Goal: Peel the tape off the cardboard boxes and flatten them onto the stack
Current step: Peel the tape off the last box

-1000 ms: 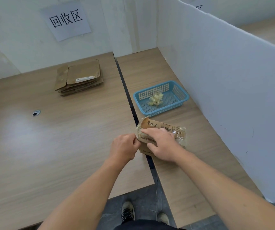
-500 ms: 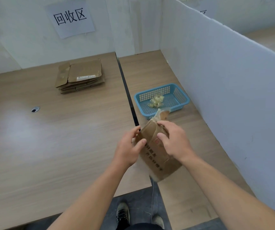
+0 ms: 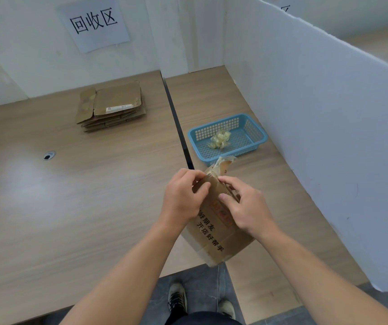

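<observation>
Cardboard box (image 3: 214,231) tipped up on end since before, just in front of blue basket (image 3: 262,135). Left hand (image 3: 183,195) and right hand (image 3: 247,207) pinch its top. Hold tight, peel tape (image 3: 221,163) slow.

The cardboard box (image 3: 214,233) is brown board, matt, ragged at its near corner, printed in black and red ink. Clear tape (image 3: 222,164) at its far end is glossy and wrinkled. The stack (image 3: 115,105) is the same dull brown cardboard, with a white paper label (image 3: 119,108) (smoother than the board around it). The surface (image 3: 71,219) is wood-grain laminate with a soft sheen. The basket (image 3: 256,129) is blue lattice plastic and holds a yellowish, translucent, crumpled wad (image 3: 220,139). The partition (image 3: 317,118) is white matt board, rough along its top edge. The small ring (image 3: 48,156) set in the surface may be metal; it is too small to be sure.
</observation>
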